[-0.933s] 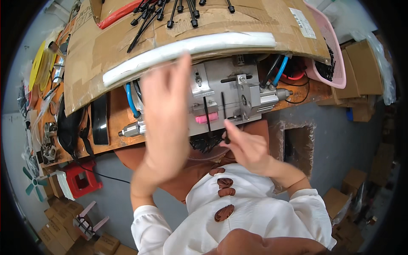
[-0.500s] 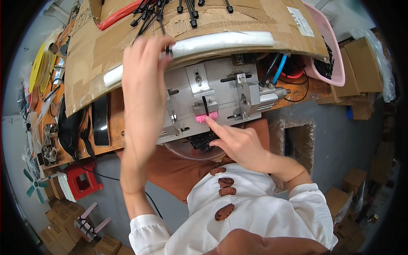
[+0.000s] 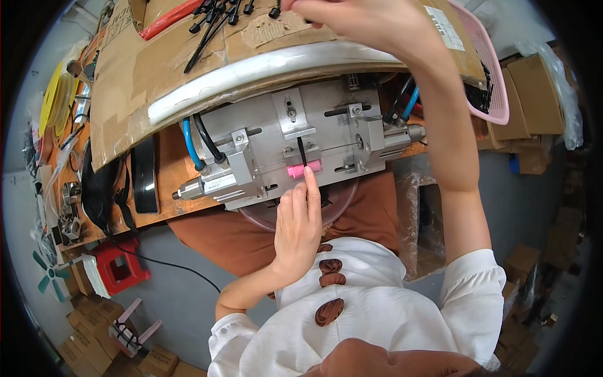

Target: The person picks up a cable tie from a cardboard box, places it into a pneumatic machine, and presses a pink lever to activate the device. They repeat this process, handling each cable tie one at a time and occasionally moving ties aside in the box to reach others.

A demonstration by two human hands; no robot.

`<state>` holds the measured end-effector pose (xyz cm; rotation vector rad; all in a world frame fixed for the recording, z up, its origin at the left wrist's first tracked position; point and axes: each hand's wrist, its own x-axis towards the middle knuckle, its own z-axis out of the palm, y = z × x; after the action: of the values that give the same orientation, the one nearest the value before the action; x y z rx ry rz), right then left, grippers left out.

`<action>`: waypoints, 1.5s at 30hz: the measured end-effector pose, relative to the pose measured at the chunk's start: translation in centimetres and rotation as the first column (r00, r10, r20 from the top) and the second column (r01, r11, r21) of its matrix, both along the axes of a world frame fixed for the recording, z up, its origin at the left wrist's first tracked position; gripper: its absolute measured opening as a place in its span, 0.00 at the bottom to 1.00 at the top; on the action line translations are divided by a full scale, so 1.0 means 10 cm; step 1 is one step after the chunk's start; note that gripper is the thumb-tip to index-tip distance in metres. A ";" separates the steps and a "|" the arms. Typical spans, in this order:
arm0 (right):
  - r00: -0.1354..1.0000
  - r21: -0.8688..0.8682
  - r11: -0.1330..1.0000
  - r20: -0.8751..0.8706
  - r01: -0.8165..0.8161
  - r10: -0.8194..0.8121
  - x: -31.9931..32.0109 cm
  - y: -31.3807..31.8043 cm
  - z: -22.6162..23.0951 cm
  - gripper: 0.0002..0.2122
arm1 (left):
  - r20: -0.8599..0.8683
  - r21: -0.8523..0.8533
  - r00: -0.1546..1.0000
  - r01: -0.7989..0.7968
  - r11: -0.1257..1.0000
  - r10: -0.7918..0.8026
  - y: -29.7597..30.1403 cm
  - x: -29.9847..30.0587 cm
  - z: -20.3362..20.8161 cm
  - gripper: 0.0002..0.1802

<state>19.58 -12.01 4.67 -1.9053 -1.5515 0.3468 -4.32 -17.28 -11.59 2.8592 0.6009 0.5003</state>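
My left hand [image 3: 298, 220] is over the front of a metal fixture [image 3: 220, 135]. Its index finger is stretched out, the tip touching a slim black rod [image 3: 303, 152] where it crosses a small pink block [image 3: 295, 171]; the other fingers are curled and hold nothing visible. At the top edge of the picture my right hand [image 3: 352, 19] reaches over the cardboard [image 3: 251, 38], beside several black rods with capped ends [image 3: 210, 38]. Its fingers are partly cut off by the edge, so what they hold cannot be made out.
A white padded roll [image 3: 251, 69] lines the cardboard's near edge. Metal cylinders [image 3: 210, 183] with blue and black hoses [image 3: 191, 146] flank the fixture. Below it a clear bowl [image 3: 254, 217] sits at my lap. A pink basket [image 3: 496, 94] stands right, a red stool [image 3: 125, 267] lower left.
My hands have swapped places: the left came down from the cardboard to the rod at the pink block, while the right left it and went up over the cardboard.
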 end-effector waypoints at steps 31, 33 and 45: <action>0.884 0.275 0.953 0.468 -0.128 -0.017 -0.74 -1.05 -0.96 0.24 | 0.330 0.043 0.942 0.059 0.997 -0.070 1.22 0.37 0.99 0.18; 0.764 0.482 0.868 0.604 -0.121 -0.229 -0.46 -0.47 -0.74 0.10 | 0.294 -0.027 0.956 0.011 1.000 -0.003 0.85 0.05 0.83 0.30; 0.936 0.180 0.976 -0.348 0.123 -0.054 -0.04 0.08 0.11 0.06 | -0.013 -0.020 1.000 -0.014 1.000 0.014 0.01 0.00 0.03 0.39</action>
<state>19.22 -11.17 5.77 -1.6518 -1.2182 0.4395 -4.32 -17.21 -11.33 2.8431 0.6254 0.4757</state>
